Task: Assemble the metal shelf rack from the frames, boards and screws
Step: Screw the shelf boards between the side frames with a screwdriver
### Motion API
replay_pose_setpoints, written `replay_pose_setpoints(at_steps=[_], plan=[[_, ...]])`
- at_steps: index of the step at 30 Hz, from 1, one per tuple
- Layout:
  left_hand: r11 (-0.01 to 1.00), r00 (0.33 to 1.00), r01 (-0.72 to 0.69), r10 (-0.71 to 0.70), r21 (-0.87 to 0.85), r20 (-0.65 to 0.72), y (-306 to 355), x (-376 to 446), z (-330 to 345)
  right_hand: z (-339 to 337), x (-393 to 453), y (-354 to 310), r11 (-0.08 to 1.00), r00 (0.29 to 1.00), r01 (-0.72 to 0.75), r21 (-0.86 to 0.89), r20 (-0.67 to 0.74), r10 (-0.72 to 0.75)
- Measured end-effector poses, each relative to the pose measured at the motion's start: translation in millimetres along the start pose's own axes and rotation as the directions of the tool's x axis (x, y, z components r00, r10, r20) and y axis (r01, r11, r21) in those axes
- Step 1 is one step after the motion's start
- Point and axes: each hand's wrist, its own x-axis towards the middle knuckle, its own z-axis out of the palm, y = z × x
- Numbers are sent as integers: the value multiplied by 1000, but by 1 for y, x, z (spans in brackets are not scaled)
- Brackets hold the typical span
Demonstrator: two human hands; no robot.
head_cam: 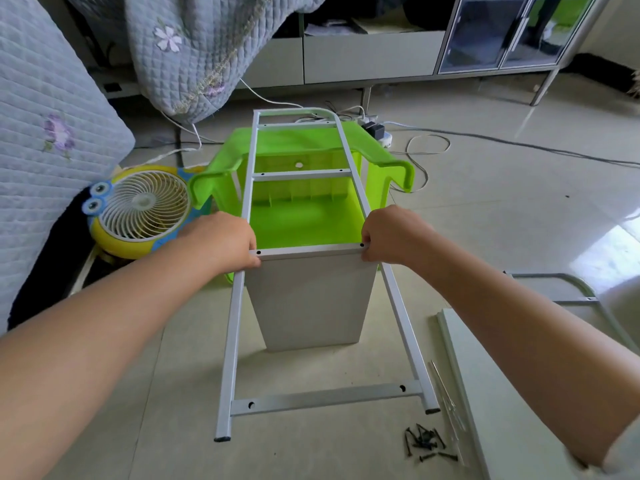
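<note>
A white metal ladder frame (325, 398) leans with its far end on an overturned green plastic stool (294, 216). A grey-white board (311, 299) stands on edge under the frame's middle rung (308, 251). My left hand (221, 240) grips the left rail where the rung meets it, thumb against the board. My right hand (391, 237) pinches the rung's right end by a screw hole. Several black screws (426, 443) lie on the floor at the frame's near right foot.
A second board (485, 393) and another metal frame (571, 292) lie on the floor at the right. A yellow cartoon fan (142, 209) stands left of the stool. Quilted bedding (41, 133) fills the left. Cables and a power strip (377, 129) lie behind the stool, before a cabinet (498, 36).
</note>
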Motion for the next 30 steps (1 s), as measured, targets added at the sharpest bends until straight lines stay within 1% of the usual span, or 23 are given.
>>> replay_pose_setpoints(at_steps=[3,6,8,11,16,19,21,24,27,30], plan=[[999,999,-40,40,-21,-2,3,-1,0,1,1,1,1000,1000,-1,12,6,0],[997,997,-69,70,-44,35,2,-3,-3,-2,-5,4,999,999,17,34,27,-17],[996,997,-63,66,-62,46,1,-4,-2,-6,-11,4,999,998,36,39,46,-38],[996,998,-49,51,-79,22,2,-6,0,-10,-15,3,999,997,41,33,62,-43],[985,999,-15,20,-175,29,0,-11,3,-10,-17,3,998,996,57,10,68,-57],[974,999,-21,30,-224,37,-2,-13,2,-13,-17,1,998,995,62,-17,78,-61],[979,1000,-22,26,-201,16,-1,-14,1,-12,-15,-1,996,995,67,-54,81,-63],[990,998,-20,13,-140,-55,3,-15,3,-6,-11,-2,991,997,81,-111,27,-78],[985,998,-18,8,-169,-62,0,-13,7,-5,-9,-2,990,998,68,-126,22,-66],[972,999,-14,3,-234,-45,-6,-13,6,-5,-8,-2,993,998,58,-103,30,-55]])
